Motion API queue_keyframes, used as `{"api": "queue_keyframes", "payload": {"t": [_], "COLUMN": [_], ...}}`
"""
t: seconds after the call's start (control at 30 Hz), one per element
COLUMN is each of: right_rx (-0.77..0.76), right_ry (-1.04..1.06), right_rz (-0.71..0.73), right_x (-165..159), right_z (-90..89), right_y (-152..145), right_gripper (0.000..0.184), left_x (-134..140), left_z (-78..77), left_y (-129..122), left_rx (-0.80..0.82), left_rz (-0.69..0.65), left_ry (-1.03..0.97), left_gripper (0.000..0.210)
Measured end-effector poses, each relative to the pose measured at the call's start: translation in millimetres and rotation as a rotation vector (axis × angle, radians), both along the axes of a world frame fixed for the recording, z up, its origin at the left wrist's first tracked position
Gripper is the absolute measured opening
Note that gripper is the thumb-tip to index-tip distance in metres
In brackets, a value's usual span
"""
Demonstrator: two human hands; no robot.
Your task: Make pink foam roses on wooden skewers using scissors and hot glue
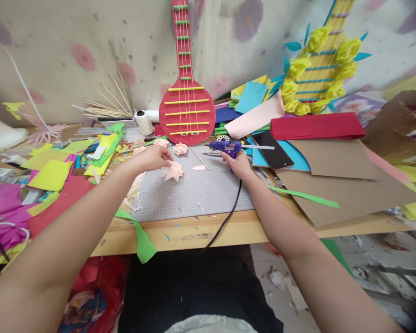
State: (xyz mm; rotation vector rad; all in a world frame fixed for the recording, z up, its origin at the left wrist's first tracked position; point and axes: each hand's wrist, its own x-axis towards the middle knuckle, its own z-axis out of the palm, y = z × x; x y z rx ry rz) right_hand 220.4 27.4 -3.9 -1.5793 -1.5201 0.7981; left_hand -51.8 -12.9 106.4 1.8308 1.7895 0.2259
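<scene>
Left hand (160,157): fingers pinching peach paper flower (174,171) over gray cutting mat (173,203), fingertips partly hidden. Right hand (239,164): fingers wrapped around blue glue gun (225,145), handle mostly covered, label too small to read. Red instrument (187,106) cut off at top; black cord (233,208) drops past bench (118,238) edge.

from here, i hold both bare arms (76,213) stretched forward. my left grip (160,158) pinches at the fingertips; my right grip (238,164) curls closed.
</scene>
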Motion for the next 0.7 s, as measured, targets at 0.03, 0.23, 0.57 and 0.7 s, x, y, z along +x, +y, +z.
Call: {"api": "queue_keyframes", "payload": {"t": [0.03,0.23,0.57,0.7], "right_rx": [-0.002,-0.017,0.029,0.02], "right_ry": [0.003,0.025,0.014,0.009], "right_rz": [-0.001,-0.003,0.009,0.011], "right_x": [-0.2,-1.6,-0.2,-0.4], "right_z": [0.4,2.6,-0.6,-0.2], "right_y": [-0.3,-2.1,-0.2,-0.4], "right_gripper": [0.04,0.041,0.04,0.041], "left_x": [-0.1,-4.7,-5.6,-4.5], "left_z": [-1.6,-11.7,-15.4,-12.9], "left_y": [3.0,16.4,10.0,5.0], "left_rx": [-0.003,0.077,0.101,0.095], "left_rz": [-0.023,-0.066,-0.015,-0.009], "left_ry": [0.036,0.153,0.163,0.203], "left_gripper": [0.025,0.039,0.041,0.044]}}
